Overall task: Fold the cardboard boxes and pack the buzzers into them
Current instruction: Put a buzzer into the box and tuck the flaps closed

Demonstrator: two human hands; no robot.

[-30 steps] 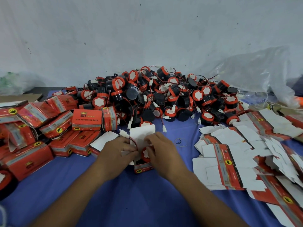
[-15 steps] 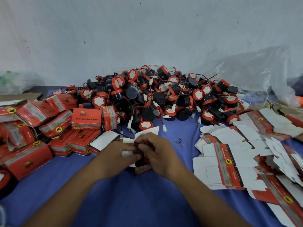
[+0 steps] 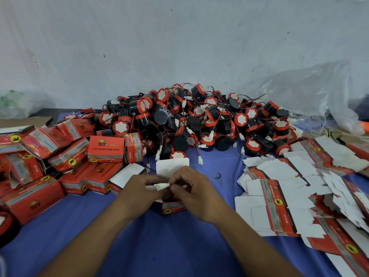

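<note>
one head-worn view looks forward and down, close over the table (image 3: 179, 246), facing the wall (image 3: 179, 47).

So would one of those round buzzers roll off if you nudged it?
Probably a little: the buzzers are short cylinders, and several lie on their sides. Their thin red wires tangle across the pile, so one pulled out would likely drag its neighbours along. The blue cloth under them should damp any rolling.
</note>
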